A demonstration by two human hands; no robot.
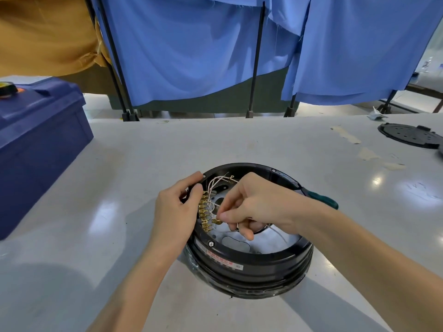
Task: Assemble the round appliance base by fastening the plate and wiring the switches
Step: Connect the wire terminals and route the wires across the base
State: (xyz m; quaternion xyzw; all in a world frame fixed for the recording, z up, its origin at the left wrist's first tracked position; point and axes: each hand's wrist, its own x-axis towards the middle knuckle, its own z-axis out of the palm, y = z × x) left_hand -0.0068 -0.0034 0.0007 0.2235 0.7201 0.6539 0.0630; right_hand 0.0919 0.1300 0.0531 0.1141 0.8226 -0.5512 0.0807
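A round black appliance base lies upside down on the table in front of me, with a metal plate inside it. A row of brass switch terminals runs along its left inner wall, and thin white wires loop above them. My left hand grips the base's left rim, thumb and fingers curled over the edge. My right hand reaches inside and pinches a brass wire connector beside the terminal row. Part of the plate is hidden under my right hand.
A green-handled tool lies behind the base on its right. A black round cover rests at the far right of the table. A dark blue plastic box stands at the left. Blue curtains on black stands close off the far edge.
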